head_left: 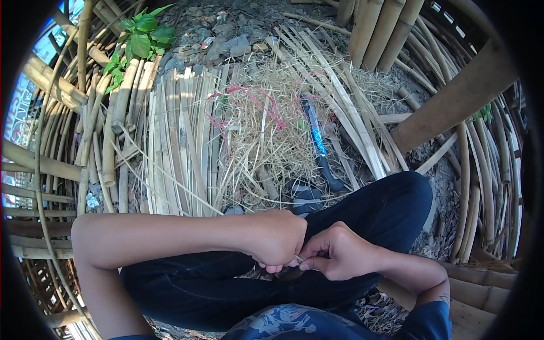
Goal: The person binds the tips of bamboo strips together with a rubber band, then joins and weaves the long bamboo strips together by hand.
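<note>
Both my hands meet just above my lap. My left hand point(277, 241) is closed, its knuckles up and its fingertips curled below. Thumb and fingers pinched together, my right hand point(343, 253) touches it from the right. Between them shows the short pale end of a thin bamboo strip point(299, 258); most of it is hidden by my fingers. On the straw in front of my knees lies a long tool with a black handle point(328, 173) and a blue-marked blade or sleeve point(315, 133).
Split bamboo slats point(178, 130) lie side by side at left, with longer ones point(340, 96) at right. Shavings point(255, 153) and pink string point(272, 107) cover the ground between. A thick bamboo pole point(453, 96) slants at right. Bamboo fencing point(51, 164) stands at left.
</note>
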Demonstrator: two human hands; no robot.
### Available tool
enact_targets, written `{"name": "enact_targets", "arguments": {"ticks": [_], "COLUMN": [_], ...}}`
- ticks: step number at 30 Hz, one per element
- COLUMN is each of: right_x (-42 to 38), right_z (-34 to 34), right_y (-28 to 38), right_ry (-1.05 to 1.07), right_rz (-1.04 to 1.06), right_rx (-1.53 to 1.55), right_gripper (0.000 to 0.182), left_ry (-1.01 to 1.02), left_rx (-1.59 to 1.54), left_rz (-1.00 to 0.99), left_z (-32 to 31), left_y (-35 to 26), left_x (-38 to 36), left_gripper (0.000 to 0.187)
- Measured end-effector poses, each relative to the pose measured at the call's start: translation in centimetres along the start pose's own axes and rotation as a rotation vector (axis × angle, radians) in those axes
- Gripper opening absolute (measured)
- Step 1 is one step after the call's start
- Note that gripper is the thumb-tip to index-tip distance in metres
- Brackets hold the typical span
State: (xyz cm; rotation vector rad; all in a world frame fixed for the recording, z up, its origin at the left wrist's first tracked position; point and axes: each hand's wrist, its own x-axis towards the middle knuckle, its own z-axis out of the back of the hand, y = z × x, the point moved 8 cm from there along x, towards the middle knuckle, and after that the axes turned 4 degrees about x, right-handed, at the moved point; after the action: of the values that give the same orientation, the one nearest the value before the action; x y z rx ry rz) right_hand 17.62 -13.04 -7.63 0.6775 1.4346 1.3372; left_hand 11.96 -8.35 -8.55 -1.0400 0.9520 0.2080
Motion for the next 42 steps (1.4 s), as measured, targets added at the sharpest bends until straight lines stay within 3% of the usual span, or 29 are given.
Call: {"name": "enact_targets", "arguments": {"ticks": [7, 13, 17, 19, 21, 23, 25, 26, 29, 31, 34, 35, 38, 42], "right_x": [0.0, 4.9, 8.1, 10.0, 11.6, 12.1, 11.8, 11.5, 10.0, 9.3, 8.4, 8.6, 9.0, 9.6], "right_z": [1.7, 2.3, 1.4, 1.0, 2.5, 3.6, 5.9, 5.8, 4.7, 3.5, 1.3, 0.3, -0.7, -2.7], "right_y": [0.5, 3.6, 4.0, 2.4, 1.9, 0.3, -1.9, -2.7, -3.8, -3.1, -2.6, -2.7, -2.4, -2.4], "right_ry": [0.027, 0.163, 0.237, 0.240, 0.066, -0.004, -0.238, -0.205, -0.272, -0.297, -0.405, -0.414, -0.584, -0.668], "right_rz": [0.155, 0.301, 0.347, 0.320, 0.317, 0.328, 0.203, 0.040, -0.095, -0.017, -0.058, -0.055, 0.154, 0.206], "right_rx": [-0.041, -0.149, -0.249, -0.282, -0.257, -0.185, 0.037, 0.137, 0.364, 0.422, 0.875, 0.883, 1.108, 1.347], "right_gripper": [0.008, 0.006, 0.009, 0.011, 0.014, 0.023, 0.035, 0.036, 0.035, 0.030, 0.020, 0.020, 0.014, 0.013], "left_ry": [-0.073, -0.338, -0.383, -0.504, -0.541, -0.621, -0.645, -0.670, -0.687, -0.680, -0.695, -0.680, -0.669, -0.688], "left_rx": [-0.089, -0.251, -0.324, -0.356, -0.378, -0.436, -0.483, -0.530, -0.600, -0.615, -0.636, -0.642, -0.656, -0.702], "left_rz": [0.254, 0.306, 0.324, 0.336, 0.320, 0.299, 0.284, 0.261, 0.206, 0.180, 0.155, 0.143, 0.124, 0.122], "left_z": [1.2, 3.2, 2.9, 3.5, 4.2, 5.0, 5.1, 5.2, 5.5, 5.6, 5.7, 5.6, 5.2, 4.7], "left_y": [-1.5, 0.8, 4.0, 6.3, 8.3, 9.8, 10.4, 10.7, 10.9, 10.6, 9.8, 9.5, 9.2, 9.7], "left_x": [-1.8, -6.3, -6.8, -6.9, -6.9, -7.6, -8.5, -8.9, -9.5, -9.8, -10.2, -10.2, -10.1, -10.5], "left_gripper": [0.020, 0.019, 0.018, 0.017, 0.017, 0.017, 0.017, 0.017, 0.019, 0.021, 0.018, 0.019, 0.019, 0.019]}}
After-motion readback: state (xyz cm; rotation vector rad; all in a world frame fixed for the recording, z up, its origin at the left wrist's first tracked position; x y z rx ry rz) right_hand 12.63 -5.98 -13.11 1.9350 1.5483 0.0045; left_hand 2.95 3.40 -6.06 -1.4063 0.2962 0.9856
